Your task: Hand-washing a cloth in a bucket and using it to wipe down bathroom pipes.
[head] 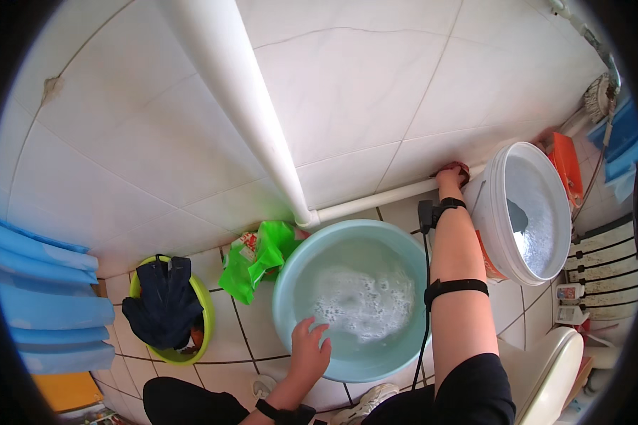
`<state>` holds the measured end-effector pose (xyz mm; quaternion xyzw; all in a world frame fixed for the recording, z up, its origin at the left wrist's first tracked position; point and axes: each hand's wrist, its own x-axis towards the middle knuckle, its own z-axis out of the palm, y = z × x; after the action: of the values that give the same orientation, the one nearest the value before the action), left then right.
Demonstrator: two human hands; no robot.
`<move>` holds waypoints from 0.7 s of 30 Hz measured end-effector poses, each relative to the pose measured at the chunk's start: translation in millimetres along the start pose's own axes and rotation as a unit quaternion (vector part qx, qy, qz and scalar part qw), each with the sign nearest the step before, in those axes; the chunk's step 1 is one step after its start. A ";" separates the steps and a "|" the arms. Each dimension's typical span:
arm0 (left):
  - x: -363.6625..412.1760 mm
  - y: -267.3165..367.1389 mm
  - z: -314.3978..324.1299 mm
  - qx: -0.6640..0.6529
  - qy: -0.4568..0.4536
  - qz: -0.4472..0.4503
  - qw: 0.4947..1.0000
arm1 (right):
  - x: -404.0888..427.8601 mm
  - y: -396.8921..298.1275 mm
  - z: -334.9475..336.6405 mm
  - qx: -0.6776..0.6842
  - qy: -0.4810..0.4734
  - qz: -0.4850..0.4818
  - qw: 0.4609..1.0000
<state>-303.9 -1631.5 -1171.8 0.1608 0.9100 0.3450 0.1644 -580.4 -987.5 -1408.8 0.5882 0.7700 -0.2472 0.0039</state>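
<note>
Far out along the white pipe (377,205) at the foot of the wall, my right hand (450,175) grips a dark red cloth-like item (463,171). Fingers cover part of it, so its exact kind is unclear. A white plastic bucket (486,196) with liquid inside stands just right of that hand. My left hand (309,348) is empty, fingers apart, over the near left rim of a light blue plastic basin (287,297). Cloudy water with white suds (364,303) fills the lower part of the basin.
A yellow-green tub (208,324) holds dark clothing (165,308) at left. Beside the basin lies a green plastic bag (258,260). A thick white pipe (244,101) comes down the tiled wall. A toilet (547,366) is at lower right, an orange container (566,164) behind the bucket.
</note>
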 end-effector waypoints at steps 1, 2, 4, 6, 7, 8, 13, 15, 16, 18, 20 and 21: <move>3.6 5.4 1.7 -0.020 -0.010 0.009 1.000 | 27.8 9.9 -30.3 -0.030 0.008 0.012 0.999; 6.0 4.4 1.2 -0.020 -0.013 0.006 1.000 | 31.4 7.3 -29.6 -0.042 0.000 0.017 0.999; 5.5 -2.5 -3.9 -0.005 -0.019 -0.022 1.000 | 27.6 4.5 -3.3 -0.017 -0.020 0.027 0.999; 6.9 -5.7 -5.5 -0.007 -0.023 -0.026 0.999 | 40.6 -3.4 -8.5 -0.189 -0.049 -0.023 0.980; 7.9 -8.2 -4.0 -0.014 -0.027 -0.023 0.999 | 52.0 3.4 -11.2 -0.274 -0.056 -0.046 0.959; 9.5 -9.6 -2.1 -0.020 -0.030 -0.020 0.999 | 60.9 8.9 -12.1 -0.085 0.028 0.029 0.996; 12.0 -3.7 -8.4 -0.019 -0.033 -0.037 0.999 | 21.3 2.0 -8.7 0.002 0.199 0.064 0.978; 15.2 7.3 -1.0 -0.028 -0.036 -0.028 0.999 | 8.8 -2.7 -28.1 -0.090 0.222 0.008 0.971; 16.2 10.8 1.4 -0.025 -0.036 -0.013 0.999 | -10.4 -6.5 -27.2 -0.160 0.202 -0.040 0.965; 21.0 16.4 2.7 -0.019 -0.039 -0.001 0.999 | -65.3 -16.9 -12.7 -0.291 0.138 -0.145 0.936; 26.3 26.9 3.5 -0.025 -0.023 0.009 0.999 | -122.2 -39.5 -12.3 -0.385 0.081 -0.244 0.887; 29.0 33.1 7.2 -0.032 -0.016 0.014 0.999 | -141.8 -45.3 -17.5 -0.419 0.051 -0.276 0.864</move>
<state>-320.9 -1592.0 -1159.8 0.1737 0.8933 0.3738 0.1793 -572.9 -1117.4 -1334.3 0.3065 0.9310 0.1380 0.1421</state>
